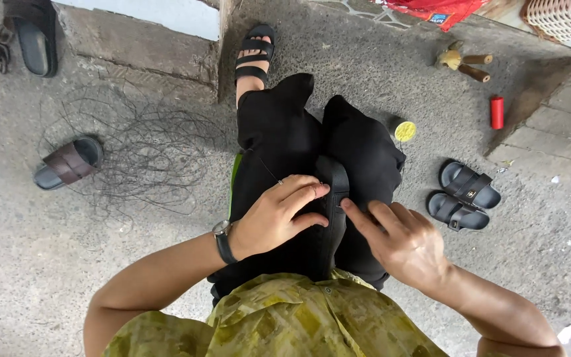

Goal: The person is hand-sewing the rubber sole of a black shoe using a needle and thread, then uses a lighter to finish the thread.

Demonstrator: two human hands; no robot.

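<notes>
A black strap-like sandal piece (pixel 334 198) lies along my lap on my black trousers. My left hand (pixel 279 215), with a watch on the wrist, presses down on its left side, fingers curled over the edge. My right hand (pixel 398 241) reaches in from the right, and its forefinger touches the strap's right edge near the middle. A thin dark thread (pixel 269 170) runs up from my left fingers across the trouser leg. Whether a needle is held is too small to tell.
A tangle of thin black wire or thread (pixel 147 155) lies on the concrete at left beside a brown slipper (pixel 67 162). A pair of black sandals (pixel 464 195) sits at right. A yellow-topped spool (pixel 403 130), a red spool (pixel 497 112) and wooden-handled tools (pixel 467 63) lie beyond.
</notes>
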